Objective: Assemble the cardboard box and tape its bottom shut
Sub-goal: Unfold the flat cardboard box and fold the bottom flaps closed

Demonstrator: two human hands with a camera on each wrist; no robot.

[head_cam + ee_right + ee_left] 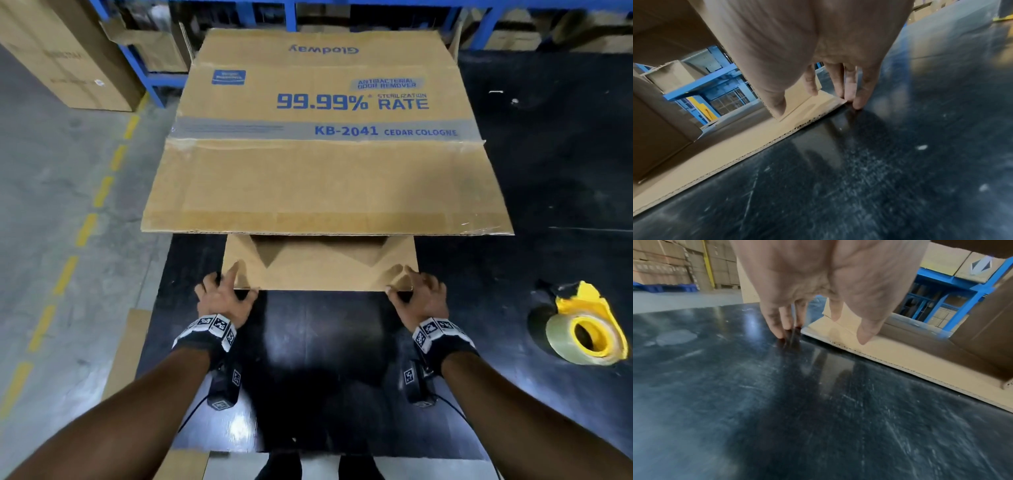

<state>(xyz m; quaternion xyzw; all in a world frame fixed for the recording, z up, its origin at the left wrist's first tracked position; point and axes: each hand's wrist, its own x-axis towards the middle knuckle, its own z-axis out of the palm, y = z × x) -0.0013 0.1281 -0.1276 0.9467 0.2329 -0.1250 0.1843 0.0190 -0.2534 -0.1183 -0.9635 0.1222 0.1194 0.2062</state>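
Head view: corrugated cardboard box [325, 178], glossy black table [325, 342].

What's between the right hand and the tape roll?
Nothing but bare black table between the right hand and tape roll, seen in the head view.

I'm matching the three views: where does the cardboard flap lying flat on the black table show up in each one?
Head: the flap lies just below the middle of the picture.
Left wrist: the flap runs along the right side, slanting down to the right edge.
Right wrist: the flap runs from lower left up towards the centre.
Shared landmark: the blue racking in the background.
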